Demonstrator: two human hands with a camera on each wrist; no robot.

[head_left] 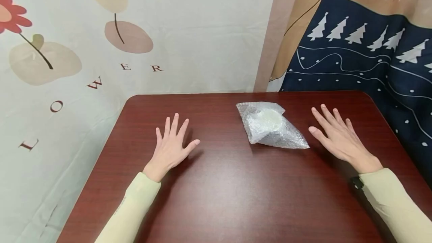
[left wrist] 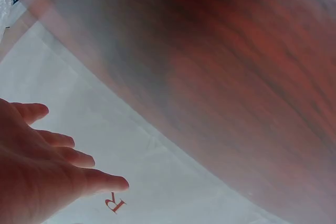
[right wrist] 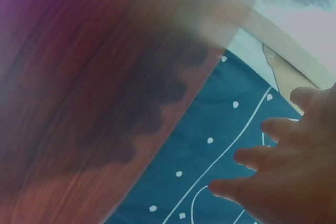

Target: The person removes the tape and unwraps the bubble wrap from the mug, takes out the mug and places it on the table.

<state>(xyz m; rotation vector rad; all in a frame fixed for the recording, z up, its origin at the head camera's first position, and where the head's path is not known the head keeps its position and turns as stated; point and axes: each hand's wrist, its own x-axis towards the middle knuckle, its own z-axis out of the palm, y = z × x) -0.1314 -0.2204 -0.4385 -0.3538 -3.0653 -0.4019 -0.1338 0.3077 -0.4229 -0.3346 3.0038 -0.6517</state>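
A bundle of clear bubble wrap (head_left: 287, 133) lies toward the back of the dark red wooden table, with a pale round thing (head_left: 270, 120) showing through its middle. To its left, my left hand (head_left: 170, 149) is spread over the table, fingers straight and holding nothing. On the other side, my right hand (head_left: 341, 140) is also spread and holds nothing, its thumb near the wrap's pointed right corner. Both wrist views show the hands with fingers extended, the left hand (left wrist: 47, 166) at lower left and the right hand (right wrist: 289, 166) at lower right.
The table (head_left: 236, 198) has rounded back corners. Behind it hangs a pale cloth (head_left: 202, 29) with printed flowers and letters. A navy cloth (head_left: 337, 63) with white trees hangs at the right. A dark band (head_left: 356, 183) sits at my right cuff.
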